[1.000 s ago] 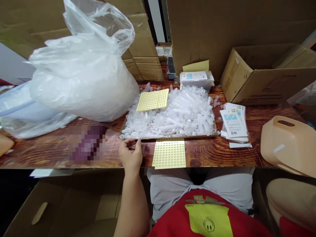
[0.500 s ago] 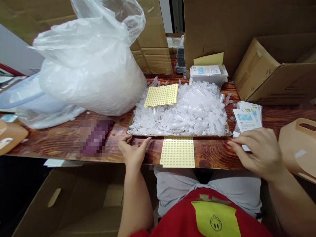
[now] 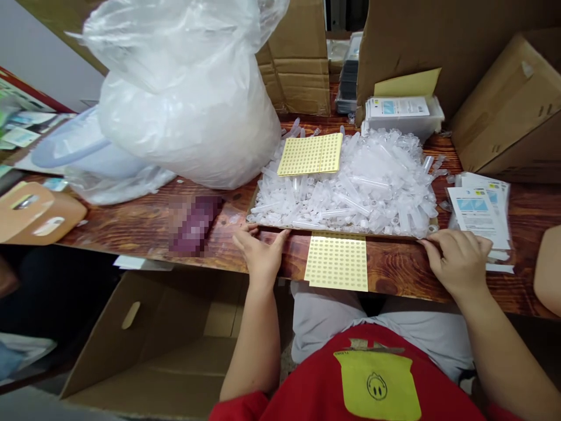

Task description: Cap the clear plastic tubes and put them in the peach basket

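Observation:
A flat cardboard tray (image 3: pixel 280 228) heaped with several clear plastic tubes (image 3: pixel 363 193) lies on the wooden table (image 3: pixel 131 225). My left hand (image 3: pixel 262 255) rests at the tray's near left corner, fingers spread against its edge. My right hand (image 3: pixel 458 260) sits at the tray's near right corner, fingers curled on the edge. Between my hands a yellow sheet of round stickers (image 3: pixel 337 263) lies on the table's front edge. A second yellow sticker sheet (image 3: pixel 311 154) rests on top of the tubes at the back left.
A big clear plastic bag (image 3: pixel 184 99) stands left of the tray. Printed leaflets (image 3: pixel 480 210) lie to the right, a box of leaflets (image 3: pixel 401 114) behind. Cardboard boxes (image 3: pixel 508 99) line the back; an open carton (image 3: pixel 153 345) sits under the table.
My right hand came into view and settled on the tray's near right corner. My left hand stayed at the left corner. The view shifted left.

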Available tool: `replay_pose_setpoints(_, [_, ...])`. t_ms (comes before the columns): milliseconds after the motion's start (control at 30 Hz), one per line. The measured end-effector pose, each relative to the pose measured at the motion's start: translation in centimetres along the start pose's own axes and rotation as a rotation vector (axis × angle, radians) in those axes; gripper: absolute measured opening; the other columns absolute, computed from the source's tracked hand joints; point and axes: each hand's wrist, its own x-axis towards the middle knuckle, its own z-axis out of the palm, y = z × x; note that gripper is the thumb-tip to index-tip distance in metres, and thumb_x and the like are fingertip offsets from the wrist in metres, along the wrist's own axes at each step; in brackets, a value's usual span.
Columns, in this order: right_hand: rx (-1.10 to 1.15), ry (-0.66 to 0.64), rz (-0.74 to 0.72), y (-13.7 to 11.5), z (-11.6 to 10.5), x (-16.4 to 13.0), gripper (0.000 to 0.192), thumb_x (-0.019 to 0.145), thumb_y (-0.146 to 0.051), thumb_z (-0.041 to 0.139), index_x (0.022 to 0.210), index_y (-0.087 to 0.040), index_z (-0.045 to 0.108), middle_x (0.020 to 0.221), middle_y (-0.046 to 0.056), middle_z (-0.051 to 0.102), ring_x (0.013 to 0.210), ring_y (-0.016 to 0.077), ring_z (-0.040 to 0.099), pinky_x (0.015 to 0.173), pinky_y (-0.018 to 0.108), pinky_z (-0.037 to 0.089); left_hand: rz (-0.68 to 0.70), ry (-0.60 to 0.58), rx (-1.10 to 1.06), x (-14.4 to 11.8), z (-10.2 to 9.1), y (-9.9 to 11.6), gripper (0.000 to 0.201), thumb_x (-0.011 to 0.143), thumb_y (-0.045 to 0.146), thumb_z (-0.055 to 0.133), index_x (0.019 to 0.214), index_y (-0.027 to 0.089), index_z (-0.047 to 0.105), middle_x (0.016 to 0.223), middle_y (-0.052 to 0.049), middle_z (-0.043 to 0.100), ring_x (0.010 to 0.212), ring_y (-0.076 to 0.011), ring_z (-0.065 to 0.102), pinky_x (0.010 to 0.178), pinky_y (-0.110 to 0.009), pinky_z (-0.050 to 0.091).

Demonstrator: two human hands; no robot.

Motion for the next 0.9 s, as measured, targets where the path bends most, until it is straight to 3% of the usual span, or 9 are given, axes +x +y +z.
replay_pose_setpoints(100, [0.012, 0.03, -0.057, 0.3, 0.0, 0.1, 0.027, 0.107, -0.036, 0.049, 0.088, -0.027, 0.067, 0.099, 0.01, 0.077, 0.094, 0.0351, 0.071, 0.09, 0.055, 0.039, 0.154, -0.083, 0.093, 0.3, -0.9, 0.6, 0.049, 0.069, 0.017, 0.082, 0.109, 0.02, 0.054, 0.117, -0.01, 0.052, 0.108, -0.0269, 0.056, 0.109, -0.05, 0.046])
replay_pose_setpoints(233, [-0.026, 0.158, -0.267, 0.6, -0.9, 0.9, 0.016, 0.106, -0.026, 0.053, 0.093, -0.024, 0.062, 0.093, 0.007, 0.075, 0.089, 0.0295, 0.069, 0.086, 0.048, 0.037, 0.313, -0.214, 0.35, 2.3, -1.7, 2.4, 0.01, 0.083, 0.015, 0.062, 0.091, 0.02, 0.062, 0.096, -0.01, 0.065, 0.103, -0.0297, 0.063, 0.104, -0.049, 0.047])
replay_pose_setpoints(367, [0.038, 0.259, -0.486, -1.0, -2.4, 3.1, 0.008, 0.1, -0.015, 0.057, 0.097, -0.02, 0.062, 0.091, 0.007, 0.071, 0.083, 0.0242, 0.066, 0.08, 0.04, 0.038, 0.292, -0.416, 0.672, 5.0, -1.5, 4.5, 0.02, 0.09, 0.021, 0.058, 0.097, 0.016, 0.075, 0.108, -0.016, 0.074, 0.113, -0.0347, 0.066, 0.104, -0.047, 0.05])
replay_pose_setpoints(533, [0.024, 0.116, -0.539, -6.0, -1.7, 7.6, 0.013, 0.103, -0.022, 0.054, 0.103, -0.016, 0.066, 0.094, 0.011, 0.069, 0.086, 0.0276, 0.063, 0.078, 0.037, 0.039, 0.285, -0.577, 0.866, 6.9, 0.0, 6.7, 0.043, 0.084, 0.011, 0.057, 0.121, 0.012, 0.081, 0.12, -0.02, 0.077, 0.119, -0.0366, 0.07, 0.104, -0.042, 0.053])
replay_pose_setpoints(700, [0.019, -0.197, -0.448, -11.3, -0.1, 12.1, 0.022, 0.102, -0.025, 0.059, 0.117, -0.012, 0.067, 0.113, 0.018, 0.068, 0.101, 0.0323, 0.063, 0.081, 0.038, 0.037, 0.268, -0.583, 0.932, 7.4, 1.0, 7.4, 0.04, 0.087, 0.011, 0.055, 0.115, 0.008, 0.083, 0.113, -0.025, 0.078, 0.114, -0.0411, 0.073, 0.1, -0.047, 0.054])
replay_pose_setpoints(800, [-0.001, -0.269, -0.468, -12.9, 0.3, 13.4, 0.022, 0.099, -0.016, 0.057, 0.118, -0.012, 0.066, 0.115, 0.019, 0.066, 0.105, 0.0328, 0.061, 0.079, 0.038, 0.034, 0.268, -0.582, 0.914, 7.7, 0.5, 7.0, 0.036, 0.088, 0.017, 0.06, 0.114, 0.01, 0.084, 0.111, -0.025, 0.079, 0.113, -0.0413, 0.073, 0.098, -0.046, 0.054])
replay_pose_setpoints(900, [0.001, -0.24, -0.482, -12.7, 0.9, 13.8, 0.024, 0.094, -0.009, 0.054, 0.113, -0.011, 0.067, 0.111, 0.019, 0.067, 0.105, 0.0329, 0.06, 0.079, 0.038, 0.033, 0.263, -0.553, 0.814, 7.8, -0.4, 6.4, 0.031, 0.089, 0.021, 0.066, 0.113, 0.013, 0.085, 0.111, -0.022, 0.08, 0.111, -0.0406, 0.074, 0.098, -0.046, 0.055])
